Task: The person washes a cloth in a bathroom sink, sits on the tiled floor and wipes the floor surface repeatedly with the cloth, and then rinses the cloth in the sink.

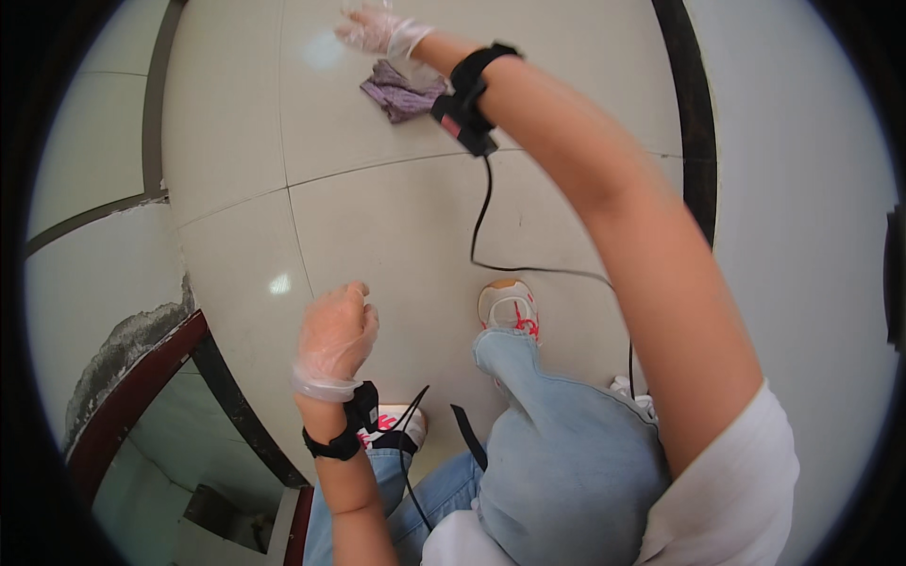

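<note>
My right hand (371, 32), in a clear plastic glove, reaches far forward to the top edge of the view. Its fingers are blurred and partly cut off, so what they hold cannot be told. Just below that hand a crumpled purple cloth (405, 93) lies on the tiled floor (396, 219), partly behind the right wrist. Closer to my body, my left hand (336, 339) wears a matching clear glove. Its fingers are curled in a loose fist above the floor, and nothing shows in them.
Black straps with small devices sit on both wrists; a black cable (488, 212) trails from the right one. My shoes (508, 304) stand on the tiles. A white wall (778, 177) with dark skirting (697, 163) rises at right. A dark red door frame (141, 396) and damaged plaster are at left.
</note>
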The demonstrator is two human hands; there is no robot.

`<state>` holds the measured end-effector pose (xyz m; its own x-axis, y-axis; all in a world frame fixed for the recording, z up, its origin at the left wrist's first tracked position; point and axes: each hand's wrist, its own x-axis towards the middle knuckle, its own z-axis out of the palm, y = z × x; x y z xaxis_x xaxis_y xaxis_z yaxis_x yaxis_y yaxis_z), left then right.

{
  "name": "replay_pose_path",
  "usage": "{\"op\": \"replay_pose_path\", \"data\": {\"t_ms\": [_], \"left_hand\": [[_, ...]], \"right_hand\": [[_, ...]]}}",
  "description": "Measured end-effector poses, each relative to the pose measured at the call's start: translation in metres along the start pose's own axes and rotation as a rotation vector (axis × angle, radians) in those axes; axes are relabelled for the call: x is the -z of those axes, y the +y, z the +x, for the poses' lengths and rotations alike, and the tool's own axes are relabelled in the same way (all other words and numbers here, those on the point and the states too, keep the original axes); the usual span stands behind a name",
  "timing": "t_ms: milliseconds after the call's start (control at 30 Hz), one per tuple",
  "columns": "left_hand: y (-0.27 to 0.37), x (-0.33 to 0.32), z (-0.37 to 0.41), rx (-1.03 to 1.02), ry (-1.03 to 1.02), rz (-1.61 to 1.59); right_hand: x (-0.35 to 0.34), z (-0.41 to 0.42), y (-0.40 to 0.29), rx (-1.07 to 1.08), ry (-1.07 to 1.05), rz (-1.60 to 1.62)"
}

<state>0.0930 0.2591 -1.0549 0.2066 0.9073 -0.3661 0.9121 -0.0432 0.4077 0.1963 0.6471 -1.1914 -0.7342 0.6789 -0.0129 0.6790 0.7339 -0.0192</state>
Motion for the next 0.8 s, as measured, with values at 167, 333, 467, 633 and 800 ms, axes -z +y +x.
{"op": "replay_pose_path", "data": {"t_ms": [167, 333, 467, 633, 800], "left_hand": [[-0.018, 0.02, -0.006, -0.031, 0.096, 0.078], [-0.008, 0.028, 0.019, -0.042, -0.098, 0.079], [-0.036, 0.018, 0.059, -0.174, -0.116, 0.04], [-0.011, 0.03, 0.193, -0.092, 0.031, 0.291], [-0.027, -0.01, 0.308, 0.243, 0.247, 0.032]], "right_hand": [[0.146, -0.011, 0.084, 0.323, 0.117, 0.453], [0.223, -0.232, 0.163, 0.237, -0.382, -0.37], [0.245, -0.362, 0.115, -0.204, -0.652, -0.018], [0.25, -0.454, 0.05, -0.434, -0.252, 0.403], [0.191, -0.511, -0.038, -0.685, -0.229, 0.522]]}}
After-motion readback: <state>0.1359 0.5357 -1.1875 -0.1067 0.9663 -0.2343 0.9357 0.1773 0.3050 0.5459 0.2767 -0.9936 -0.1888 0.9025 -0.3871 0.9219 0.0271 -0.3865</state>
